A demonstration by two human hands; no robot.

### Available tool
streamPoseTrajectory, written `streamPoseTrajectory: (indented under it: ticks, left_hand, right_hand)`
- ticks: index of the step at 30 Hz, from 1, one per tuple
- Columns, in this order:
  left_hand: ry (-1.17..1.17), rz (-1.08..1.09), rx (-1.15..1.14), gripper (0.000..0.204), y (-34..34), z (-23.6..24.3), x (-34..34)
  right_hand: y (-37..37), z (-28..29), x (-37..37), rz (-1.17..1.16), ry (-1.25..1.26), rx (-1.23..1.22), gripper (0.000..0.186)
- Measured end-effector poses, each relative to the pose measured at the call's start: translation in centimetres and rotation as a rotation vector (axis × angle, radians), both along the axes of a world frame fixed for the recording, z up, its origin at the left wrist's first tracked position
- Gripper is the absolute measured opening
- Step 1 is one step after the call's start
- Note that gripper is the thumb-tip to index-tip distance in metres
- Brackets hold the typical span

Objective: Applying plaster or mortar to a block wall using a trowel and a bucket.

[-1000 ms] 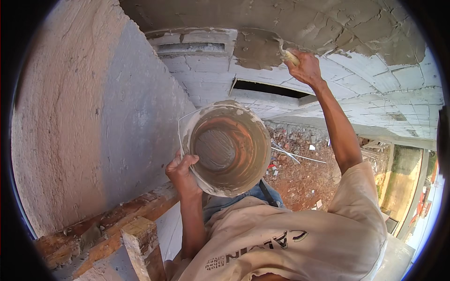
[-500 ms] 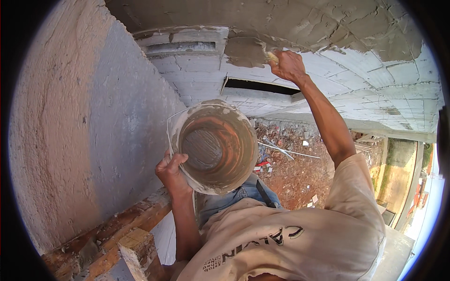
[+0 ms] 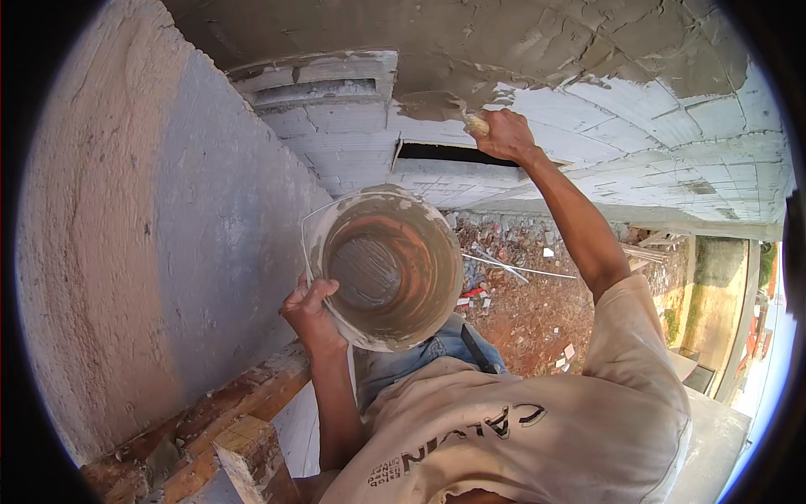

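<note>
My left hand grips the rim of a mortar-smeared bucket, its thumb over the near left edge. Grey mortar coats the bucket's bottom, and a thin wire handle hangs along its left side. Out ahead, my right hand is closed round the pale handle of a trowel. The trowel's blade is mostly hidden; it lies at the lower edge of the wet mortar on the white block wall.
Below the mortar, a dark slot opening interrupts the wall. A rough plastered wall rises close on my left. Wooden planks lie at lower left. Far below, reddish ground is strewn with debris and a pale rod.
My right hand and the trowel have moved slightly down and to the left along the wall. The left hand still holds the bucket in nearly the same place.
</note>
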State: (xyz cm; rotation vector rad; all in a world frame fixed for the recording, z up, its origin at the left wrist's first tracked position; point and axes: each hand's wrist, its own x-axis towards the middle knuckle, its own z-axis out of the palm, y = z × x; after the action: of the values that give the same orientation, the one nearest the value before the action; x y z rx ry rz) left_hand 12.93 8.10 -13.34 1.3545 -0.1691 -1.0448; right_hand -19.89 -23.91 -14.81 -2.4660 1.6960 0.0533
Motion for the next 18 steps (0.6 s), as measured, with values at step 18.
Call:
streamPoseTrajectory:
  ticks: [18]
  left_hand:
    - [0.072, -0.019, -0.032, 0.030, -0.9, 0.2, 0.6]
  right_hand:
    - [4.2, 8.7, -4.5, -0.211, -0.615, -0.014, 0.039]
